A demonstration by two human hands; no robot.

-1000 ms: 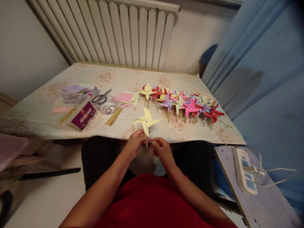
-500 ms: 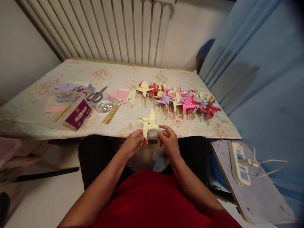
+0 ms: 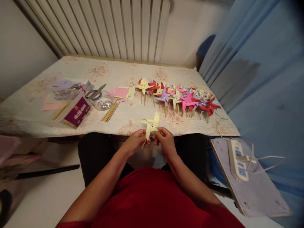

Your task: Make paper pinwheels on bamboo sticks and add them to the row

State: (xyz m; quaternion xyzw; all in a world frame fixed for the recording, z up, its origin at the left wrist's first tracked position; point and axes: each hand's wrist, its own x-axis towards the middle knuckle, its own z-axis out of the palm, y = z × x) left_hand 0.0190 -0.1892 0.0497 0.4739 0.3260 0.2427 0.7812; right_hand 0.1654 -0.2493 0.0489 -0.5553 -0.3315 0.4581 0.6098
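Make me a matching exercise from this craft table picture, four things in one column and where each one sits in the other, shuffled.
Things:
1. yellow pinwheel
2. scissors
3. power strip
4. purple box

Places:
A. on the grey board right of the table
B. between the left hand and right hand
C. across the clear tub
D. flat on the tablecloth, beside the loose sticks

Pairs: 1-B, 2-C, 3-A, 4-D
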